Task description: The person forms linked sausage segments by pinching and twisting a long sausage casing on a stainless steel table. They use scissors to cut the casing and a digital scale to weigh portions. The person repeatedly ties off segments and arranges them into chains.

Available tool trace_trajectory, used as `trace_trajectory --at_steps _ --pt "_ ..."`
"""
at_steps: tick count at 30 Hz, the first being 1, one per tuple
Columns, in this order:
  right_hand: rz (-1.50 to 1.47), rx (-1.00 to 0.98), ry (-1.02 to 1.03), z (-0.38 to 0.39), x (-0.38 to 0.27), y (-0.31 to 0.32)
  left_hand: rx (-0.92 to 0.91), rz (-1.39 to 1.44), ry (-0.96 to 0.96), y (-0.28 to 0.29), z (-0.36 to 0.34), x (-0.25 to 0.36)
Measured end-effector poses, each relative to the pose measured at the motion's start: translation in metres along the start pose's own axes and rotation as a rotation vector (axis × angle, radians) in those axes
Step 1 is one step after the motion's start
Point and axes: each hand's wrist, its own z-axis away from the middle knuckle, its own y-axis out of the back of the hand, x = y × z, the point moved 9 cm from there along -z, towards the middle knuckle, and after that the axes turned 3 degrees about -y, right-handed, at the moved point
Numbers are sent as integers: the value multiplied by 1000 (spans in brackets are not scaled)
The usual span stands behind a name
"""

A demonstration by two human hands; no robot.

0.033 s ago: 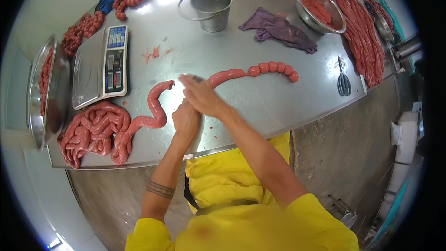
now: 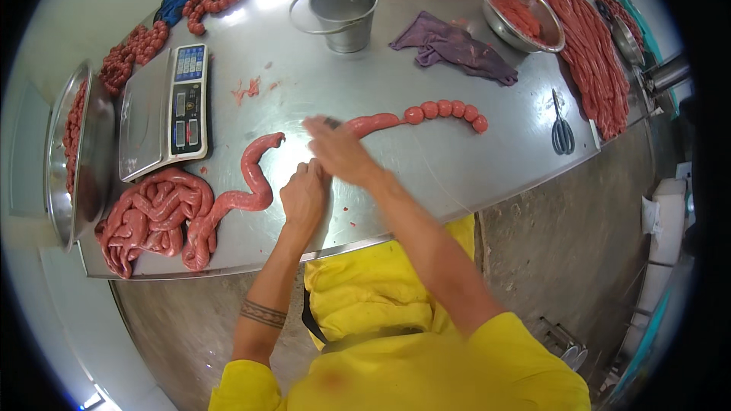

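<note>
My left hand [image 2: 303,196] is closed low over the steel table, its fingers curled; what they pinch, if anything, is hidden. Just above and right of it, my right hand [image 2: 339,151] has its fingers stretched out, the tips smeared by motion. Behind the right hand's knuckles lies the end of a sausage length [image 2: 373,123]; I cannot tell whether they touch. That length runs right into a string of round sausage links [image 2: 445,109]. Left of my hands, a thick filled sausage casing [image 2: 257,171] bends down to a coiled sausage pile [image 2: 164,209].
A digital scale [image 2: 149,118] and a wide metal bowl [image 2: 100,152] stand at the left. Farther back are a metal bucket [image 2: 352,34], a purple cloth [image 2: 449,49] and a bowl of meat [image 2: 491,34]. Scissors [image 2: 562,137] lie near the right edge, beside long sausages [image 2: 586,46].
My right hand has shifted slightly right and up off my left hand's fingers, which it overlapped before. The left hand and the sausages look almost the same.
</note>
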Motion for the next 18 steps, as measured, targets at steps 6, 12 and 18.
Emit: trace_trajectory --at_steps 6,12,18 --pt "215 167 -415 103 65 179 52 211 76 41 28 3" --pt "-484 404 -1035 260 80 174 247 341 -499 48 -34 106" --pt "-850 1271 -726 447 155 293 -32 218 -900 -9 -101 175"
